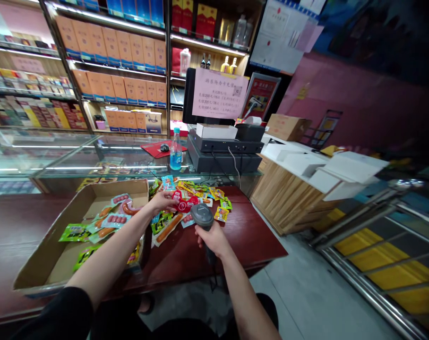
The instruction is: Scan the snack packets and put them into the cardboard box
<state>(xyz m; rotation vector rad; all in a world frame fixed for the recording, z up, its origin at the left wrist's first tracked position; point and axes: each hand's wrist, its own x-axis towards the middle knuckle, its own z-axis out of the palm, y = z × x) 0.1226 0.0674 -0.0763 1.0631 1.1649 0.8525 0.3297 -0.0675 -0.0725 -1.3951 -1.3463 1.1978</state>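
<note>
My left hand [164, 201] pinches a red snack packet [184, 203] over a loose pile of snacks on the dark red table [250, 236]. In my right hand [214, 237] is a black barcode scanner [202, 215], gripped by its handle, its head close to the red packet's right end. Yellow and green packets and a wrapped sausage [167, 229] lie around and below my left hand. Left of the pile, an open cardboard box [33, 267] holds several wrapped sausages and green packets; my left forearm reaches across it.
Behind the table, a glass counter [129, 167] bears a blue drink bottle [175, 151], a mouse [164, 148] and a black register [225, 158]. White boxes [352, 172] stand on the wooden cabinet at right. A metal railing [373, 245] stands at far right.
</note>
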